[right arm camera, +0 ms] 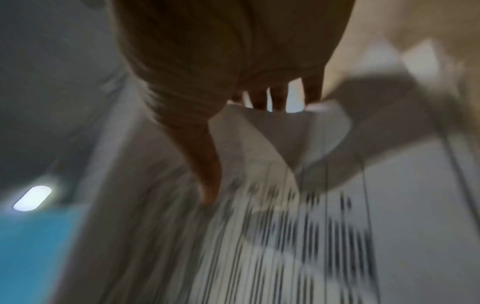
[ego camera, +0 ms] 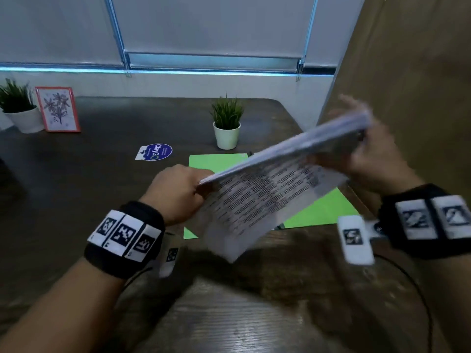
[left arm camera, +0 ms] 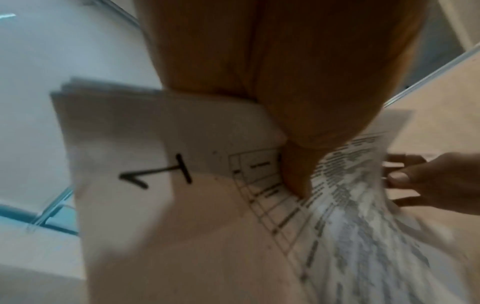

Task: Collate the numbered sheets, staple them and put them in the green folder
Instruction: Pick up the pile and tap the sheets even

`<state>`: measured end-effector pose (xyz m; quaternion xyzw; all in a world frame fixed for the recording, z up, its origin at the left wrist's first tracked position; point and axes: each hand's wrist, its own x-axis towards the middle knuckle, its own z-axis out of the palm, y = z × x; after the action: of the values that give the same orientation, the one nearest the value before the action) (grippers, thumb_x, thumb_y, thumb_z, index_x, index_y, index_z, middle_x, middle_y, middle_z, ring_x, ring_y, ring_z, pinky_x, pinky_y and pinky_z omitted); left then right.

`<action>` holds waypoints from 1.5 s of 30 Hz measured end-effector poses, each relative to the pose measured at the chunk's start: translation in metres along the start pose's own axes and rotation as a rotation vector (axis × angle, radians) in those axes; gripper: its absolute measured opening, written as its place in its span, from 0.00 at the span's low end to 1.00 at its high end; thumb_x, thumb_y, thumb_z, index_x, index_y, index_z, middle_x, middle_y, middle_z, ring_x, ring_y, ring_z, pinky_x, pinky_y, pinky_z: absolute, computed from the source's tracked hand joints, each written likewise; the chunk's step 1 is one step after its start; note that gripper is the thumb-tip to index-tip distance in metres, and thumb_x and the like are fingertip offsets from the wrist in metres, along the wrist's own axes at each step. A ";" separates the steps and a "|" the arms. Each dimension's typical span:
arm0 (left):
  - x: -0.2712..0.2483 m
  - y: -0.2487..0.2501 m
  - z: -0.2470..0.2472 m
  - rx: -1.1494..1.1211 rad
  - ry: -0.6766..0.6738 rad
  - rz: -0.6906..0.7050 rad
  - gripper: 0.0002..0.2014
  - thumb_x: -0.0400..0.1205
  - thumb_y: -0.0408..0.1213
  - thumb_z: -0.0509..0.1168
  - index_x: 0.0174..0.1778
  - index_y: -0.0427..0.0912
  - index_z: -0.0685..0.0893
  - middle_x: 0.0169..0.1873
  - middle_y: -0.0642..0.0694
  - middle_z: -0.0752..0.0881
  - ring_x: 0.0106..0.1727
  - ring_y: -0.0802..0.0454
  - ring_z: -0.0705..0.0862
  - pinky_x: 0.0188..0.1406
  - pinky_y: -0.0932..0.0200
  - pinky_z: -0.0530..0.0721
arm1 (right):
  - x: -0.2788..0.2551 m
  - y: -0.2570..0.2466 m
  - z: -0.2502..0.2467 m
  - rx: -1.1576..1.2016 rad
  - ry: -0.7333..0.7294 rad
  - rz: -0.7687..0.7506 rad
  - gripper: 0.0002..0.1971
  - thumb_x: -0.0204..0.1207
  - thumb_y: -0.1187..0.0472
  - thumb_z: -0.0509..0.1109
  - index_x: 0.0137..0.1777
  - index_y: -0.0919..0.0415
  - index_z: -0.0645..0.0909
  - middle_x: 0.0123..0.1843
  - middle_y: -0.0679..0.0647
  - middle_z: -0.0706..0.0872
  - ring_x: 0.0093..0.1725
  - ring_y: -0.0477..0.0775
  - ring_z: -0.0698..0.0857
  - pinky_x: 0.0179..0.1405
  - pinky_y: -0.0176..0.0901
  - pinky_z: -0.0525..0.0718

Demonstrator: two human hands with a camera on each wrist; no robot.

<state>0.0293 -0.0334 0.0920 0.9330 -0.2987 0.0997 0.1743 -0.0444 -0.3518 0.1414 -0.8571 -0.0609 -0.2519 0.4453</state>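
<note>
A stack of printed sheets (ego camera: 257, 197) is held tilted in the air above the green folder (ego camera: 321, 212), which lies flat on the dark table (ego camera: 89, 174). My left hand (ego camera: 178, 192) grips the stack's near left corner, and my right hand (ego camera: 367, 149) holds its far right end, blurred by motion. In the left wrist view the front sheet (left arm camera: 166, 205) bears a handwritten "1", with my thumb (left arm camera: 298, 164) pressed on it. In the right wrist view my thumb (right arm camera: 205, 168) lies on the blurred printed sheets (right arm camera: 272, 236). No stapler is in view.
A small potted plant (ego camera: 226, 123) stands just behind the folder. A round blue sticker (ego camera: 154, 152) lies to its left. Another plant (ego camera: 19, 108) and a red-framed flower picture (ego camera: 58, 109) stand at the far left. A wooden panel (ego camera: 407, 85) rises on the right.
</note>
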 end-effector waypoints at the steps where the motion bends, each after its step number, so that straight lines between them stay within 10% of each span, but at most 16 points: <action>1: 0.000 -0.002 -0.004 0.015 0.002 0.044 0.09 0.78 0.35 0.63 0.44 0.52 0.87 0.35 0.50 0.89 0.41 0.42 0.86 0.40 0.47 0.85 | 0.002 0.005 -0.013 0.098 -0.107 0.061 0.40 0.63 0.54 0.84 0.76 0.57 0.74 0.61 0.51 0.88 0.60 0.42 0.85 0.57 0.33 0.83; 4: -0.002 -0.011 -0.011 -0.056 0.013 0.057 0.07 0.81 0.39 0.69 0.40 0.58 0.87 0.29 0.57 0.86 0.36 0.49 0.85 0.36 0.54 0.82 | -0.005 0.019 -0.021 0.068 -0.397 0.177 0.13 0.77 0.74 0.71 0.60 0.66 0.87 0.47 0.50 0.94 0.50 0.49 0.91 0.49 0.40 0.87; 10: -0.014 -0.051 -0.002 -0.565 0.391 -0.329 0.13 0.69 0.45 0.82 0.47 0.59 0.88 0.44 0.56 0.91 0.42 0.62 0.89 0.42 0.65 0.85 | -0.052 0.057 -0.003 0.392 -0.177 0.421 0.21 0.66 0.50 0.82 0.51 0.67 0.89 0.52 0.64 0.92 0.53 0.69 0.91 0.51 0.58 0.90; 14: -0.022 -0.036 0.033 -1.348 -0.072 -0.499 0.23 0.68 0.40 0.80 0.59 0.42 0.87 0.58 0.38 0.91 0.53 0.48 0.93 0.47 0.57 0.91 | -0.070 0.062 0.018 0.678 -0.041 0.525 0.12 0.79 0.71 0.64 0.59 0.67 0.84 0.55 0.62 0.92 0.52 0.63 0.92 0.43 0.48 0.91; 18: -0.012 -0.018 0.051 -1.268 0.051 -0.429 0.15 0.82 0.35 0.70 0.64 0.36 0.87 0.59 0.40 0.91 0.63 0.42 0.89 0.66 0.40 0.86 | -0.075 0.062 0.019 0.646 0.019 0.469 0.14 0.75 0.71 0.67 0.60 0.66 0.83 0.55 0.57 0.92 0.53 0.58 0.92 0.48 0.48 0.91; 22: -0.013 -0.002 0.066 -1.180 0.188 -0.381 0.10 0.83 0.38 0.69 0.59 0.45 0.89 0.51 0.50 0.93 0.51 0.58 0.91 0.51 0.61 0.91 | -0.080 0.064 0.015 0.517 0.053 0.370 0.19 0.73 0.70 0.73 0.62 0.55 0.83 0.55 0.44 0.92 0.55 0.46 0.90 0.50 0.37 0.89; 28: -0.023 -0.008 0.116 -1.121 0.129 -0.565 0.12 0.80 0.35 0.74 0.60 0.39 0.88 0.52 0.45 0.92 0.50 0.60 0.91 0.43 0.71 0.87 | -0.105 0.097 0.046 0.480 -0.014 0.560 0.31 0.58 0.46 0.87 0.62 0.51 0.85 0.61 0.52 0.91 0.62 0.57 0.88 0.67 0.67 0.81; 34: -0.016 -0.002 0.105 -1.112 0.210 -0.502 0.05 0.81 0.35 0.72 0.51 0.47 0.88 0.40 0.59 0.91 0.39 0.72 0.89 0.36 0.78 0.82 | -0.093 0.091 0.028 0.467 -0.016 0.420 0.19 0.76 0.66 0.74 0.66 0.52 0.81 0.63 0.51 0.89 0.63 0.50 0.87 0.62 0.51 0.86; 40: -0.025 -0.014 0.113 -1.115 0.125 -0.571 0.07 0.80 0.42 0.75 0.51 0.44 0.91 0.46 0.51 0.94 0.55 0.49 0.92 0.62 0.47 0.87 | -0.111 0.123 0.046 0.297 -0.108 0.614 0.14 0.73 0.67 0.77 0.57 0.55 0.87 0.56 0.49 0.92 0.60 0.53 0.89 0.67 0.61 0.83; 45: -0.023 0.000 0.091 -1.426 0.149 -0.517 0.15 0.84 0.36 0.69 0.66 0.38 0.85 0.61 0.40 0.90 0.63 0.42 0.89 0.70 0.36 0.81 | -0.093 0.112 0.045 0.705 0.154 0.753 0.30 0.57 0.55 0.87 0.59 0.64 0.84 0.50 0.60 0.92 0.45 0.58 0.92 0.44 0.46 0.91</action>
<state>0.0187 -0.0562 0.0013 0.6254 -0.0502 -0.0986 0.7724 -0.0712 -0.3713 -0.0075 -0.5968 0.2033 -0.1009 0.7697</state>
